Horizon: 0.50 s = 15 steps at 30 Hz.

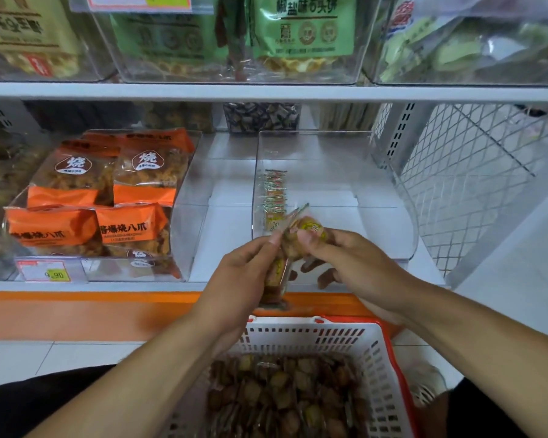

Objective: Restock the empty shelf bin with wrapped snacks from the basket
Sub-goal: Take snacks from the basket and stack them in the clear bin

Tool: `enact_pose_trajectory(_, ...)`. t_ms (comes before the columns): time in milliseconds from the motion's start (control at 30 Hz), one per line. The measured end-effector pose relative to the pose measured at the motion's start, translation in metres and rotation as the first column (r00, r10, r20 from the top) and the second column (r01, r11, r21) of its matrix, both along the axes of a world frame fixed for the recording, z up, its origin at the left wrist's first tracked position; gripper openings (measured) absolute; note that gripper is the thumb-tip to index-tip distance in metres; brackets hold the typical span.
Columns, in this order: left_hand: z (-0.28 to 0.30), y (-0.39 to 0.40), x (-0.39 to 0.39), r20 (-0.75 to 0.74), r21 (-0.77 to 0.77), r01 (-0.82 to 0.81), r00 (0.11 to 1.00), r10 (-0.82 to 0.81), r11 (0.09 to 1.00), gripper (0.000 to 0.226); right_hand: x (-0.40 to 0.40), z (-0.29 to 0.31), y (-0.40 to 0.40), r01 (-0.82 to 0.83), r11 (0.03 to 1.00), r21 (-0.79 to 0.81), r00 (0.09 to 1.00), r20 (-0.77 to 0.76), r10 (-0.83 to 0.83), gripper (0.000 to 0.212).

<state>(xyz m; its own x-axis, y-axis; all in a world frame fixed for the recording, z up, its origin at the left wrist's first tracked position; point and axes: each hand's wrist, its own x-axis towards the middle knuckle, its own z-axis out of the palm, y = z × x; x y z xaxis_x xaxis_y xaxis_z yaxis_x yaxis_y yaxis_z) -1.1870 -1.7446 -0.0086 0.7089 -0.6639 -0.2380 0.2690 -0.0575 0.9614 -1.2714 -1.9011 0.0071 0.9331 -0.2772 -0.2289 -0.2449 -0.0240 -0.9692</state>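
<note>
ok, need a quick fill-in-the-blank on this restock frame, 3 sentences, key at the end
1. Both hands hold wrapped snacks in front of the clear ____ on the shelf.
2. The snacks already in the clear bin stand in a row along its ____ wall.
3. The left hand and right hand are above the white ____, which is full of snacks.

Missing words: bin; left; basket

Both forearms are bare from wrist to elbow, with no sleeve in sight. The left hand [234, 279] and right hand [345, 260] wear no glove, ring or watch. Dark clothing [29, 403] shows at 7 o'clock.
</note>
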Motion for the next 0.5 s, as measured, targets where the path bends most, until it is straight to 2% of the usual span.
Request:
enact_pose_trajectory(67,0.000,-0.001,-0.001,-0.027,-0.021,0.005,1.000,-0.006,1.000,0.031,0.000,-0.004,0.007,0.007,1.000,0.000,1.000,0.019,-0.007,0.032)
enact_pose_trajectory(200,-0.004,-0.002,0.001,-0.158,-0.013,-0.103,0.982,0.100,0.995,0.034,0.001,-0.007,0.005,0.164,0.986,-0.005,0.980,0.117,-0.163,0.028)
enact_pose_trajectory(333,-0.008,0.002,0.008,-0.349,-0.065,-0.190,0.924,0.156,0.980,0.039,0.001,-0.003,-0.004,0.187,0.953,0.238,0.977,0.058,-0.206,0.032)
enact_pose_trajectory(400,-0.007,0.001,0.010,-0.347,-0.090,-0.179,0.928,0.138,0.980,0.040,0.000,-0.001,-0.005,0.132,0.943,0.307,0.986,0.057,-0.157,0.033)
enact_pose_trajectory(500,-0.005,0.001,0.011,-0.222,-0.123,-0.091,0.973,0.062,0.988,0.040,-0.001,0.002,-0.003,0.032,0.955,0.296,0.996,0.071,-0.055,0.022)
